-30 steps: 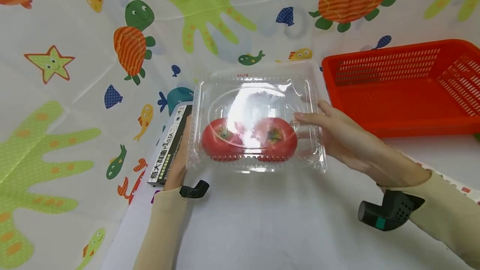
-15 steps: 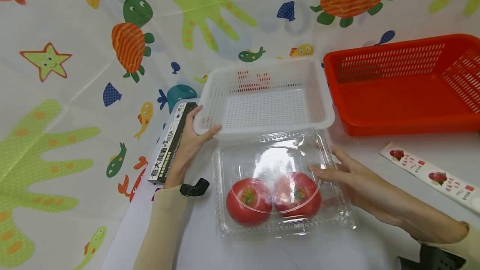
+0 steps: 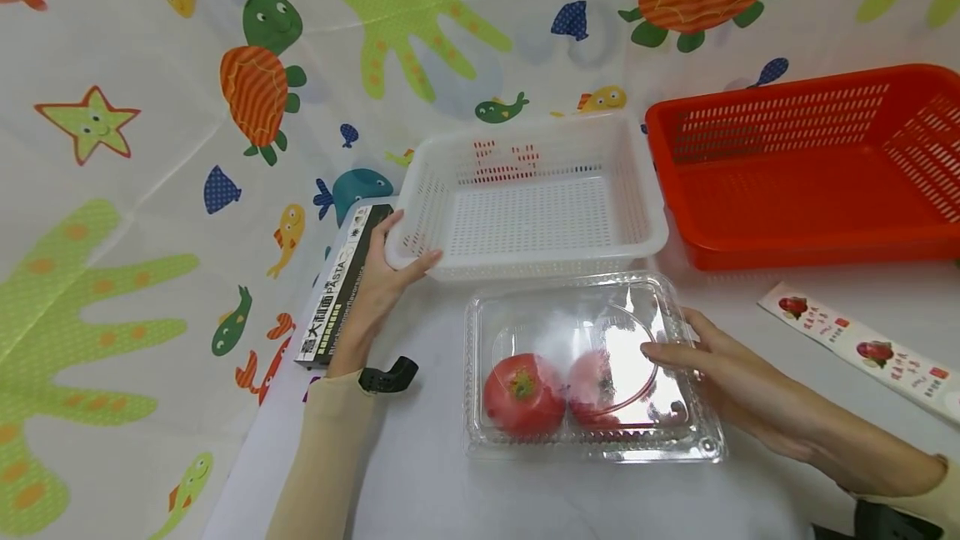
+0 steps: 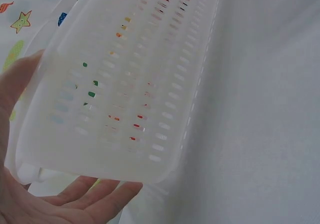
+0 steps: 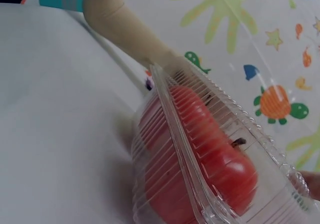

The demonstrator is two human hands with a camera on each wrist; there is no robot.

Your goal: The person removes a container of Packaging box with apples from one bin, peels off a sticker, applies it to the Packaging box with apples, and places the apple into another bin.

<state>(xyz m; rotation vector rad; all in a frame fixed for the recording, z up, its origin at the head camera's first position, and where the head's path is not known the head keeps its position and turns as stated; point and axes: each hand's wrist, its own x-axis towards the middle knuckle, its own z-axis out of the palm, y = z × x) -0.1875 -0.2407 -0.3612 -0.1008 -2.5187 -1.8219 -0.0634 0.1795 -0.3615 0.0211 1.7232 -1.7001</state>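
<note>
Clear box [image 3: 562, 319], ridged rim, two red fruits [image 3: 523, 398] inside; on your side of the white basket [image 3: 525, 263]; your right hand [image 3: 742, 386] grips the box's right end; your left hand [image 3: 381, 286] grips the basket's near-left corner.

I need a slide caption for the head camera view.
Left hand grips a white basket while the right hand holds a clear box of two red fruits.

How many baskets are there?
2. The white plastic basket is in the middle, beyond the clear plastic box of red fruits. The red plastic basket is right of the white one, partly cut off by the head picture's edge. No others show.
</note>
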